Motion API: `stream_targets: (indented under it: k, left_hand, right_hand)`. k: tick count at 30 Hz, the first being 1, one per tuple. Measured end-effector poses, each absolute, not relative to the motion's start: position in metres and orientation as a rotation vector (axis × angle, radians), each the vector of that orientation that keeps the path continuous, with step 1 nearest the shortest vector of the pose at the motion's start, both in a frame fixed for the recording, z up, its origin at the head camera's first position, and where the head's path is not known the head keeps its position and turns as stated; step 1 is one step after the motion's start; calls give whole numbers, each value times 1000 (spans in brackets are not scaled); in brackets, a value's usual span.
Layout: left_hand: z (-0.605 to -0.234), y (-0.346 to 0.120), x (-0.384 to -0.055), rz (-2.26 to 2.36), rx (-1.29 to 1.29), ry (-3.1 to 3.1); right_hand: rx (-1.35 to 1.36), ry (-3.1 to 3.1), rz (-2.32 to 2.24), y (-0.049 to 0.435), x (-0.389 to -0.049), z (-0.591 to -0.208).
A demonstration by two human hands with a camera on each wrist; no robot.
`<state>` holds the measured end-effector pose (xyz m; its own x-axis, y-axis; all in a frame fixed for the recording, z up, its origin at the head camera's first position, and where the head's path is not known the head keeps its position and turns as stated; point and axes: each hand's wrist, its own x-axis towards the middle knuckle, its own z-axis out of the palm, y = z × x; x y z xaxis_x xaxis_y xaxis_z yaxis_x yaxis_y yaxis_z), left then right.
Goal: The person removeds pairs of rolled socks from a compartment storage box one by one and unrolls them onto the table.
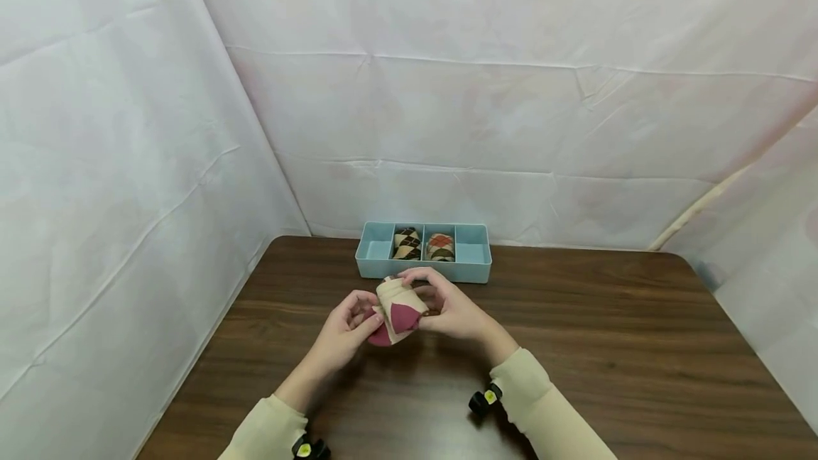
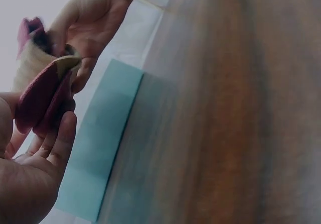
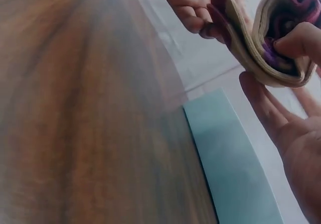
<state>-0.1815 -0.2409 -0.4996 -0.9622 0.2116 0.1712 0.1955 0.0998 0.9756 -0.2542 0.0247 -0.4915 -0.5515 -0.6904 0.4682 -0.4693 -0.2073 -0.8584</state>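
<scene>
Both hands hold a partly rolled pair of beige socks point(image 1: 402, 295) with burgundy patches, raised in front of the tray. My left hand point(image 1: 345, 329) pinches the loose burgundy end between thumb and fingers. On the other side, my right hand point(image 1: 456, 311) grips the rolled part. In the right wrist view the right thumb point(image 3: 296, 42) presses into the spiral of the roll, with the fingers under it. A flap of the socks point(image 3: 233, 30) stands away from the roll toward the left hand.
Behind the hands, a light blue tray point(image 1: 460, 274) with compartments stands at the table's back edge. Its middle compartments hold a black-and-beige argyle sock roll point(image 1: 407, 243) and a red, green and beige one point(image 1: 440, 247). White cloth point(image 1: 447, 119) hangs around the brown wooden table point(image 1: 607, 332).
</scene>
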Motion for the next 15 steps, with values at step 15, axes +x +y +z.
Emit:
stream_targets:
  k: [15]
  left_hand:
    - [-515, -252, -159, 1999, 126, 2241]
  right_hand:
    - [-1405, 2187, -1447, 14, -232, -498]
